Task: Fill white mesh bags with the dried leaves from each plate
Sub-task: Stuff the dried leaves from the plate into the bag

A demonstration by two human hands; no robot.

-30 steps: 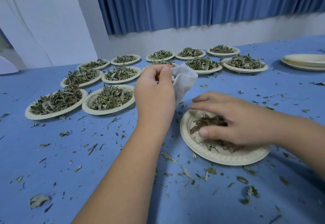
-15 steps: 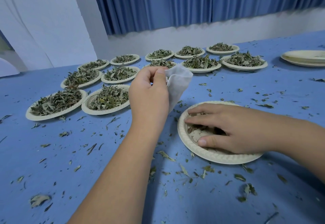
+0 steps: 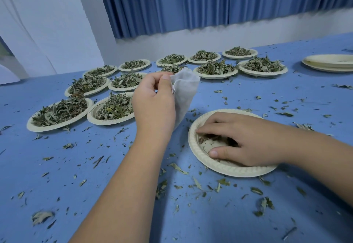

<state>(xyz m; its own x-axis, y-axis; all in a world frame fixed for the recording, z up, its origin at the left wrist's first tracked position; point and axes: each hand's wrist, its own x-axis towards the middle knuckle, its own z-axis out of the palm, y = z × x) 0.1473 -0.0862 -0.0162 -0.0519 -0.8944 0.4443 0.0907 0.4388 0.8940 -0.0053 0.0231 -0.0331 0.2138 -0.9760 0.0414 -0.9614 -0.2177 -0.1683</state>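
Between the thumb and fingertips (image 3: 165,82) of the left hand (image 3: 152,105), the upper edge of the white mesh bag (image 3: 186,90) is pinched, and the bag is held above the table (image 3: 57,176), beside the near plate (image 3: 229,170). It is judged very light, soft and limp, so it is best taken at the mouth hem. Its long axis hangs downward, mouth up. The fingers of the right hand (image 3: 246,139) are curled over the few dried leaves (image 3: 208,138) on that plate. These look brittle and should be gathered gently.
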